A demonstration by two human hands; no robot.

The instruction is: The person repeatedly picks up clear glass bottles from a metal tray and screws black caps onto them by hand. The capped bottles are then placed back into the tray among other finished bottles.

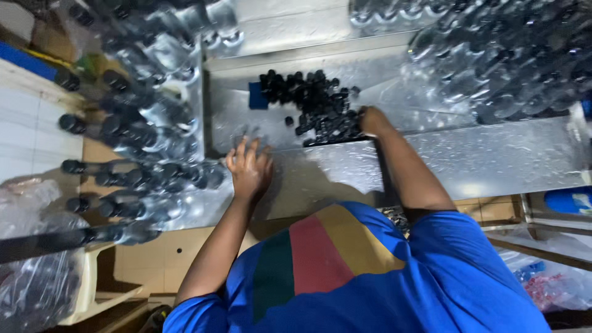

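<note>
A person in a blue shirt [382,283] with green, red and yellow stripes is leaning over a shiny metal worktop [493,160], seen from above the head. The left hand [249,168] is lying palm down on the metal near the worktop's front edge, its fingers spread apart and holding nothing; it is sitting just beside a cluster of clear plastic bottles with black caps [132,172], which are lying on their sides along the left edge of the worktop. The right hand [372,119] is reaching further in, to the near right edge of a heap of small black bottle caps [314,105]. Its fingers are buried among the caps, so whether they are pinching one or resting loose cannot be told. The heap is sitting in the middle of the worktop, in a shallow recessed section, with a small blue block [258,96] touching its left side. A few loose caps are lying apart from the heap, toward the left hand. More clear bottles [505,61] are piled at the upper right, blurred. A clear plastic bag [34,283] of bottles is slumping at the lower left, beside a pale plastic chair [92,290].
</note>
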